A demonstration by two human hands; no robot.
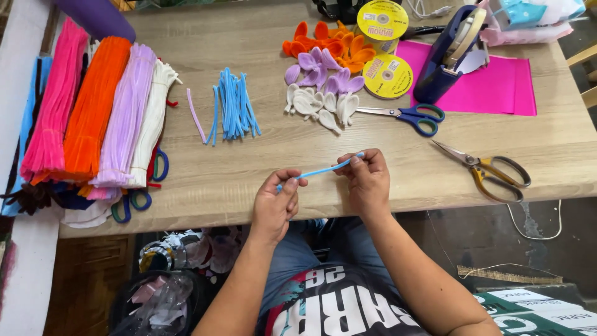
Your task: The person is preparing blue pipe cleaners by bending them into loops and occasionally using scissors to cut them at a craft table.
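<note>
pipe cleaner: one light blue pipe cleaner (323, 169), held in the air just over the near edge of the table (249, 168), slanting up from left to right, nearly straight, no bend or loop visible yet
left hand: left hand (275, 202) pinches the lower end; fingers curled closed around it, thumb on top
right hand: right hand (367, 177) pinches the upper end between thumb and fingertips, closed on it; tip pokes out just past the fingers
progress: judging by the layout, shaping of this piece has barely begun; it looks uncut and unformed
done so far: a cluster of finished petal shapes lies further back: orange petals (326, 38), lilac petals (323, 71), white petals (317, 104), touching each other in a heap
left to do: no blue petals visible; a pile of cut blue pieces (235, 104) sits well apart to the left, one lilac piece (196, 116) just beside it
stock: full bundles at the left edge: pink bundle (56, 102), orange bundle (94, 106), lilac bundle (127, 115), white bundle (152, 118)
tools: blue scissors (413, 116) near the petals, yellow scissors (491, 169) right of the hands, both lying flat, untouched
other: two yellow ribbon spools (385, 46), tape dispenser (444, 59) on pink paper (491, 87)
</note>
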